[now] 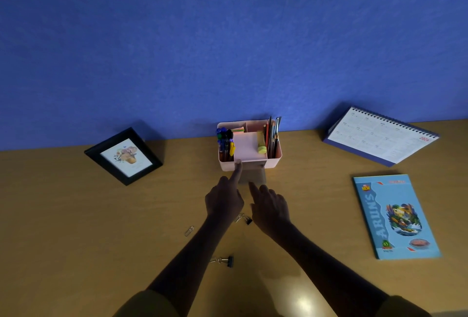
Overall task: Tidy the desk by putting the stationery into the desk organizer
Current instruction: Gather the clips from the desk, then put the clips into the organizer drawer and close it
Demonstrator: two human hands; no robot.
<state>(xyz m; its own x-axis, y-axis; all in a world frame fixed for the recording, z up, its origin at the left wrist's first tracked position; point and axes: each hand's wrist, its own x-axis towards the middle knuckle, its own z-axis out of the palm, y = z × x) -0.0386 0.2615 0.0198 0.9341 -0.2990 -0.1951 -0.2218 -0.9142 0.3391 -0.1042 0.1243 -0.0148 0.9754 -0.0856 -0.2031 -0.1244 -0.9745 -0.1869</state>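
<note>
A pink desk organizer (274,156) stands at the back of the desk against the blue wall. It holds pens (225,143) on the left, a yellow highlighter (261,143) in the middle and pencils (272,137) on the right. A small drawer (253,175) sticks out from its front, in shadow. My left hand (224,200) points its index finger at the organizer's front rim, touching it. My right hand (271,206) has its index fingertip at the drawer's near edge. Neither hand holds anything. Two black binder clips (247,220) (226,261) and a paper clip (189,231) lie on the desk near my arms.
A black picture frame (124,156) leans at the back left. A spiral desk calendar (379,135) stands at the back right. A blue notebook (395,216) lies flat on the right. The wooden desk (76,228) spreads to the left.
</note>
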